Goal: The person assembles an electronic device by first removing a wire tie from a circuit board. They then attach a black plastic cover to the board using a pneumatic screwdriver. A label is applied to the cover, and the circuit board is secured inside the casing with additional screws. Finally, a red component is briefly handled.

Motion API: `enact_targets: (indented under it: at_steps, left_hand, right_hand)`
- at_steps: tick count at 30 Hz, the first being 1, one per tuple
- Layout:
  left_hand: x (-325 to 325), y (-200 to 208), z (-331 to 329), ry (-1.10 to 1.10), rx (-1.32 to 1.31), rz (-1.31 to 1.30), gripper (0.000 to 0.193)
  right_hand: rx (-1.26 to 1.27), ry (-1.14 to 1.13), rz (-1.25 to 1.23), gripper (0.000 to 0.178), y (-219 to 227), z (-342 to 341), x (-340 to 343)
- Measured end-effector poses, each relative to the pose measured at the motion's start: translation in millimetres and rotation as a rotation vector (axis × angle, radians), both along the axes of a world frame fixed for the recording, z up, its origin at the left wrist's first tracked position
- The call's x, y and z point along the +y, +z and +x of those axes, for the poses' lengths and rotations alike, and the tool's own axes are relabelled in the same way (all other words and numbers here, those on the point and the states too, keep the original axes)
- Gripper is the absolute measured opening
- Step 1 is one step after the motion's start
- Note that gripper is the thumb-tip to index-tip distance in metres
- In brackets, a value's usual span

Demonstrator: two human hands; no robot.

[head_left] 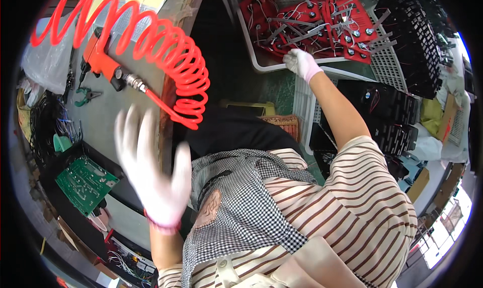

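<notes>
My left hand (pixel 153 172), in a white glove with a pink cuff, is raised over the near edge of the workbench. Its fingers are spread and blurred by motion, with nothing in them. On the bench beyond it lies a red-orange pneumatic screwdriver (pixel 103 62), joined to a coiled red air hose (pixel 183 62). My right hand (pixel 302 64), gloved the same way, reaches out to the near rim of a white plastic basket (pixel 261 67). Its fingers are loosely bent, and I see nothing held in them. Red panels (pixel 352 24) with wires and grey strips fill the basket.
Small green-handled pliers (pixel 86 96) lie on the bench. A green circuit board (pixel 85 185) rests on a black casing (pixel 48 175) at left. Black housings (pixel 387 107) are stacked at right, beside a black perforated part (pixel 412 41). A dark bundle of cables (pixel 48 114) lies far left.
</notes>
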State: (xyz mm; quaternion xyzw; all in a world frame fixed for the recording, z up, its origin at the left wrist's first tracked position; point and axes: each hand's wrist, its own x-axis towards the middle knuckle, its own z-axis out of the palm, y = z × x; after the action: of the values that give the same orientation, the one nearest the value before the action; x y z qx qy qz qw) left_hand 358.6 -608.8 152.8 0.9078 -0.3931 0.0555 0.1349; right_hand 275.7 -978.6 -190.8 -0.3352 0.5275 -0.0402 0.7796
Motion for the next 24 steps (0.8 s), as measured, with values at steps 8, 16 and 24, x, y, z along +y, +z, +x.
enact_targets:
  at_steps: [8, 16, 24]
  left_hand:
    - [-61, -83, 96, 0.078, -0.137, 0.043, 0.079]
    - [-74, -77, 98, 0.119, 0.000, 0.021, 0.075]
    - [-70, -79, 90, 0.273, 0.143, -0.012, 0.082]
  right_hand:
    - [0.142, 0.303, -0.351, 0.030, -55, 68, -32]
    - [0.362, 0.604, -0.591, 0.054, -219, 117, -2]
    - [0.697, 0.942, -0.731, 0.052, -179, 168, 17]
